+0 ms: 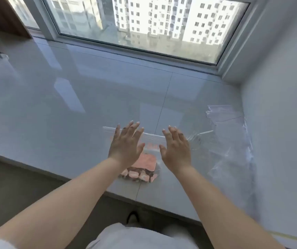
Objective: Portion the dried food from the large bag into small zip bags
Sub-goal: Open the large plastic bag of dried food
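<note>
Progress check: looks early. Large bag [140, 159] lies flat on the sill [72, 114], near its front edge, centred in front of the person. Dried food, pinkish and brown pieces [138, 174], sits bunched at the near end of it; a pink label is above that. The zip strip at the far end looks closed, but it's clear plastic on a glossy surface, so not certain.

Left hand [126, 142]: fingers straight and spread, palm down over the left part of the bag, gripping nothing. Right hand [175, 146]: same pose over the right part. Can't tell whether either actually touches the plastic or hovers just above.

Small zip bags [223, 114] are stacked to the right, close to the wall [278, 105], and appear empty. More loose clear plastic [233, 155] lies nearer, beside them. No filled small bag visible, so essentially all portioning is left: open the large bag, fill, seal.

Surface: wide glossy white tiled sill, strong reflections. Window [144, 24] behind it shows apartment blocks. Dark floor [27, 177] below the sill.
</note>
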